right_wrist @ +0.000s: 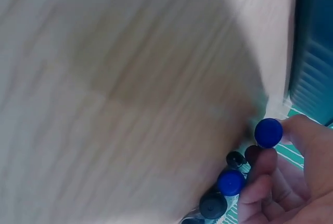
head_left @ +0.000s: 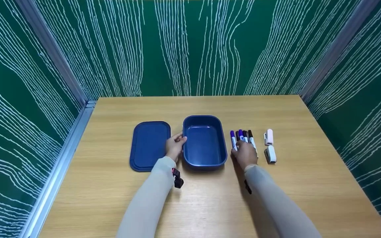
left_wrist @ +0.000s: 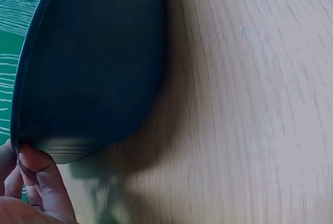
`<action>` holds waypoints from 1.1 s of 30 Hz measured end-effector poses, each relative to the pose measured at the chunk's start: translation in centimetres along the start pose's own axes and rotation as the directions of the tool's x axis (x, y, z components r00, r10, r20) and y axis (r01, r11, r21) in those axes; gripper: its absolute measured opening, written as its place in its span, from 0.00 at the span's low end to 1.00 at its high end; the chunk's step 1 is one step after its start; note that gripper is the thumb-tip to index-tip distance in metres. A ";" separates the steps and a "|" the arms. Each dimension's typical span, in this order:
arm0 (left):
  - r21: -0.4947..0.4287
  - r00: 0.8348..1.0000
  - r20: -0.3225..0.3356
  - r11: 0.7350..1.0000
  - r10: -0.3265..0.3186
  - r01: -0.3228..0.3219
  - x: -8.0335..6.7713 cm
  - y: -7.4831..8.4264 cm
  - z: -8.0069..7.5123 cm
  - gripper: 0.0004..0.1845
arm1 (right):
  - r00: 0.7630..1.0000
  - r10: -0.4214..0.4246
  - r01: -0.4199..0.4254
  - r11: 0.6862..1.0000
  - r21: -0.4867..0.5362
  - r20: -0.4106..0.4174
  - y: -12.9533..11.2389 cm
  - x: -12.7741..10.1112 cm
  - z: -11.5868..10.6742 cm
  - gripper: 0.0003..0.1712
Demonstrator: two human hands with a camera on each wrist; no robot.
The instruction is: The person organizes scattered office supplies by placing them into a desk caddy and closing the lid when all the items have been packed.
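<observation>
An uncovered deep blue box [head_left: 205, 145] stands at mid-table. At its left side my left hand [head_left: 174, 147] pinches the rim between thumb and fingers, as the left wrist view shows up close. To the right of the box lies a row of several whiteboard markers [head_left: 251, 135] with blue and black caps. My right hand [head_left: 245, 154] reaches over them and pinches the leftmost, a blue marker [right_wrist: 268, 133], between thumb and finger. The other markers lie beside its fingers, their lower parts partly hidden under the hand.
A flat blue lid [head_left: 150, 145] lies left of the box, close to my left hand. Right of the markers sit two small stapler-like items, one pink [head_left: 269, 137] and one white [head_left: 271, 154]. Green patterned panels [head_left: 210, 49] surround the wooden table [head_left: 197, 205].
</observation>
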State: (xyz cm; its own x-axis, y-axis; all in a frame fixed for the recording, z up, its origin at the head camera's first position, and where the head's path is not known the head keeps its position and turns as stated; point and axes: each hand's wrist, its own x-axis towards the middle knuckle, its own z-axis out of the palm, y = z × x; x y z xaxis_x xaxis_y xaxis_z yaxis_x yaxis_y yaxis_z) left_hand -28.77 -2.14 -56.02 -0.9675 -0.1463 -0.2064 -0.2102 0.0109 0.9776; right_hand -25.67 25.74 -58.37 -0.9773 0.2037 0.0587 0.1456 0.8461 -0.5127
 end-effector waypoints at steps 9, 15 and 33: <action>-0.004 1.000 0.003 1.000 -0.009 0.009 0.1 0.0 0.1 0.20 | 0.999 0.039 -0.040 0.998 0.044 0.030 -0.4 -0.1 -0.7 0.16; -0.004 1.000 -0.005 1.000 -0.004 0.004 0.0 -0.1 0.1 0.21 | 0.998 0.066 -0.067 0.990 0.124 0.016 -1.1 -0.4 -1.2 0.19; 0.001 1.000 0.001 1.000 -0.006 0.006 -0.3 0.2 0.0 0.21 | 0.991 0.132 -0.122 0.923 0.366 -0.003 -1.6 -0.2 -1.8 0.17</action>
State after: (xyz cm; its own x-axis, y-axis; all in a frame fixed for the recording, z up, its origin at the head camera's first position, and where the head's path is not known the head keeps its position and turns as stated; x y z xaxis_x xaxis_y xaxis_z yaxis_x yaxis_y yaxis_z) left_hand -28.48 -2.06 -55.76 -0.9664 -0.1457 -0.2119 -0.2158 0.0109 0.9764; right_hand -25.40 25.23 -56.02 -0.9489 0.3156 -0.0070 0.1972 0.5754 -0.7937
